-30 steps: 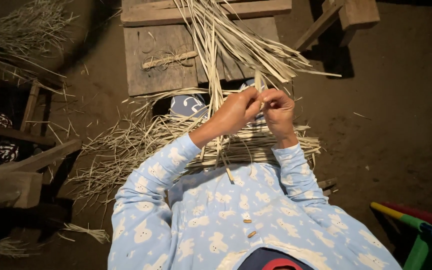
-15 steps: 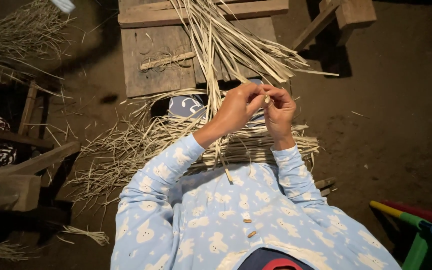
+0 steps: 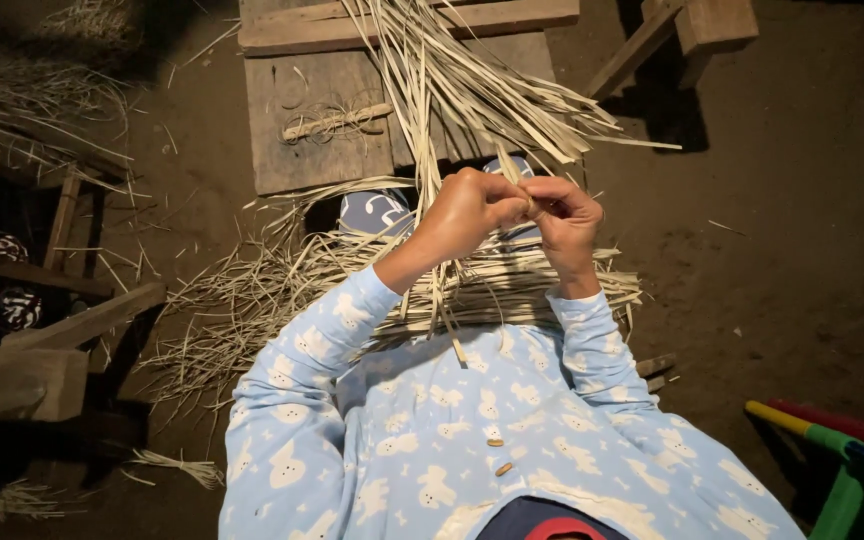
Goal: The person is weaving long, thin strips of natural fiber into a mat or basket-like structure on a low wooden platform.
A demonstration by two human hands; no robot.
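Hands barely shifted vs 0.5 s ago, same spot above lap. 2 hands: left hand (image 3: 467, 210) & right hand (image 3: 564, 218) touching, both pinched tight on 1 pale reed strip (image 3: 430, 150) fanning up over 1 wooden bench (image 3: 317, 120). 1 woven mat (image 3: 512, 290) lies under wrists.
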